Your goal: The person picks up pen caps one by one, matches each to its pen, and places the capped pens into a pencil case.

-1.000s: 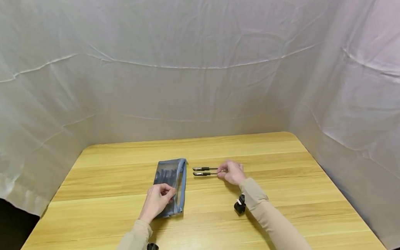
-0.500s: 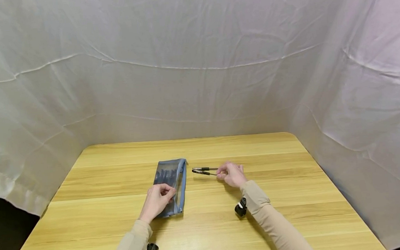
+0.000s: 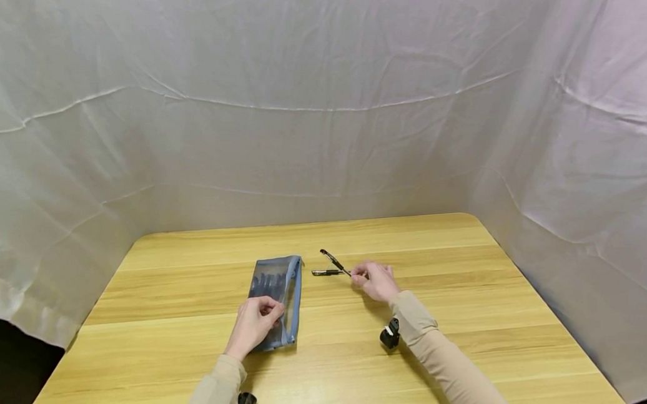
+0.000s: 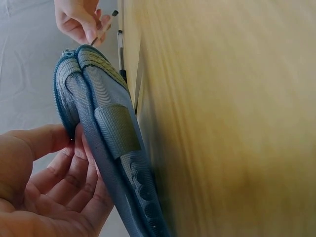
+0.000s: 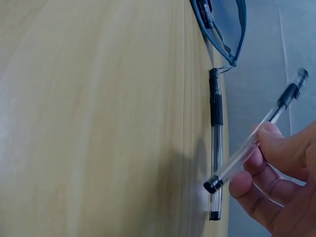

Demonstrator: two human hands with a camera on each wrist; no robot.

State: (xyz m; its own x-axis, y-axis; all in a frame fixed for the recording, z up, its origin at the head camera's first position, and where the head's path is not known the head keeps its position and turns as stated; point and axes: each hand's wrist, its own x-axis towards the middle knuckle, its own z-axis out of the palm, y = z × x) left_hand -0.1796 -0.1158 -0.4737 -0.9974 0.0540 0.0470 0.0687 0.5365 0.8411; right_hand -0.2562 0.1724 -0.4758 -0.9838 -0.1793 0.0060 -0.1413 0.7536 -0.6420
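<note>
A blue zip pencil case with see-through mesh lies left of centre, its zip side facing right and gaping. Dark pens show through the mesh. My left hand pinches the upper edge of the opening between thumb and fingertips, as the left wrist view shows of the case. My right hand holds a clear gel pen with a black grip and black end, raised and tilted over the table. A second gel pen lies on the table beside it, capped end towards the case.
Pale curtains surround the wooden table at the back and sides. Small black wrist cameras sit at both cuffs.
My right hand has lifted the nearer pen off the table and swung its capped end away, so it now crosses the second pen in the head view. My left hand stays put.
</note>
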